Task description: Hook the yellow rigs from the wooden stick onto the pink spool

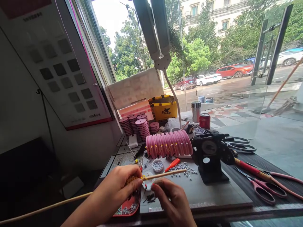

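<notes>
My left hand [120, 181] is closed round a thin, pale wooden rod [170, 173], with a bit of yellow-brown stringy material [132, 179] at its fingers. The rod's tip points right, and its other stretch appears to run out behind my left forearm to the lower left. Just below the rod is my right hand [174, 198], thumb and forefinger bent together in a pinch. Anything between those fingertips is too small to make out. Beyond both hands, a row of pink ring-shaped spools [169, 143] with yellow threads and white-headed pins is mounted on a black stand [210, 160].
Loose pale beads [187, 168] lie by a small bead cup [157, 165] and an orange-red handled tool [172, 164]. A red tray [134, 206] holds small metal parts. Pink-handled scissors [262, 189] lie right. Pink spool stacks [142, 127], a yellow bag [163, 108] and a can [204, 121] stand behind.
</notes>
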`<state>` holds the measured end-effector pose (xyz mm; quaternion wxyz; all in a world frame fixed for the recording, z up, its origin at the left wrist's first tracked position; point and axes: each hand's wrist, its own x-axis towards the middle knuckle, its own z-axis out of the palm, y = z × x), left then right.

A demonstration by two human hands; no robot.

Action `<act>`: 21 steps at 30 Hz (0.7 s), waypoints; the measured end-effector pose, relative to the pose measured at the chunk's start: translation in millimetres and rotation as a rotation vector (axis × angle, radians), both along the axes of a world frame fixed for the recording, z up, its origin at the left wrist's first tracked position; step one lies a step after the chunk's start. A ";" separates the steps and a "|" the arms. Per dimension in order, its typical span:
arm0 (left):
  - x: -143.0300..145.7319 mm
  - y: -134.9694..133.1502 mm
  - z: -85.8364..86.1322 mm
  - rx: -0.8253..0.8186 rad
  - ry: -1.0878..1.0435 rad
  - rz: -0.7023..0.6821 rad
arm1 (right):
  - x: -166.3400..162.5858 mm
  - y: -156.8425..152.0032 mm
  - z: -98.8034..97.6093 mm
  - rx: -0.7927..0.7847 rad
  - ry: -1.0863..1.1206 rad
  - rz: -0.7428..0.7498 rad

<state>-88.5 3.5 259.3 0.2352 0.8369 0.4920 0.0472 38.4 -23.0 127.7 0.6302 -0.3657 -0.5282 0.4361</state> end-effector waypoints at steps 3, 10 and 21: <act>-4.8 0.7 0.5 0.014 -0.013 0.006 | 6.0 -5.2 3.6 -0.031 0.081 -0.127; -15.6 4.8 2.2 0.006 -0.011 0.046 | 64.2 8.0 13.9 0.095 -0.064 -0.728; -10.2 4.9 5.3 0.029 0.013 0.039 | 76.4 19.4 11.9 -0.073 -0.528 -0.700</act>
